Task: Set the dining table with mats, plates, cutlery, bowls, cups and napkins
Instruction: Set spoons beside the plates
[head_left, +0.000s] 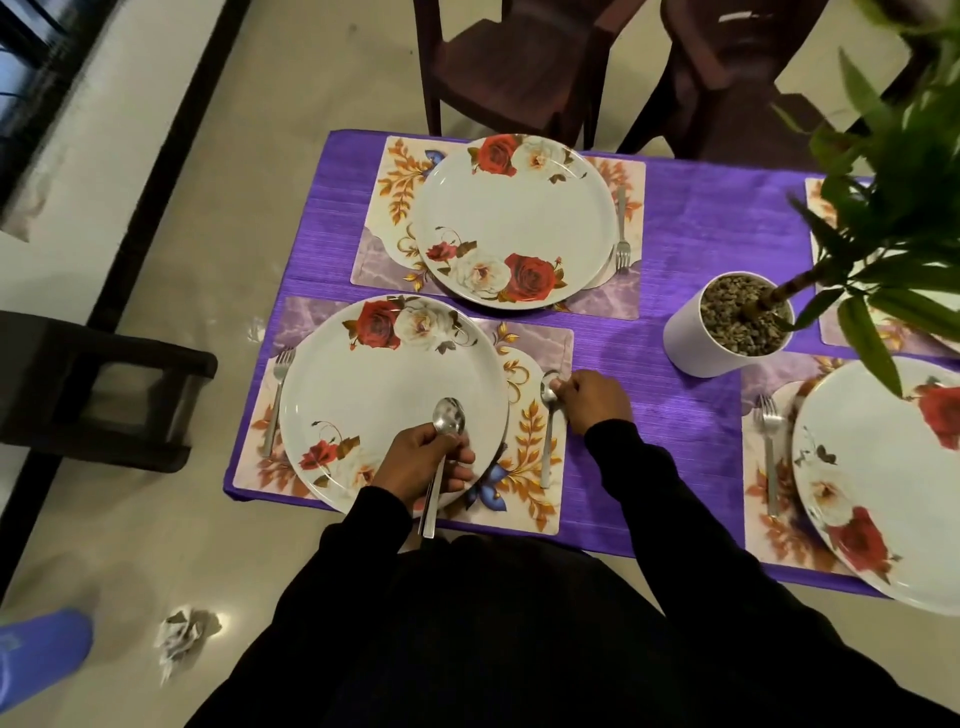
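Note:
Over the near rose-patterned plate (374, 379), my left hand (421, 462) grips a bundle of steel spoons (445, 431), bowls up, handles toward me. My right hand (595, 397) pinches the bowl end of a single spoon (546, 441) lying on the floral mat (530, 467) right of that plate. A fork (275, 400) lies left of the plate. A second plate (511, 218) sits on the far mat (395, 176) with a fork (622, 234) at its right. A third plate (883, 467) and fork (770, 452) are on the mat at the right.
A white pot (696, 332) with a leafy plant stands mid-table on the purple cloth (691, 218). Dark chairs (514, 57) stand beyond the far edge and a dark stool (104, 389) at the left. Crumpled paper (182, 634) lies on the floor.

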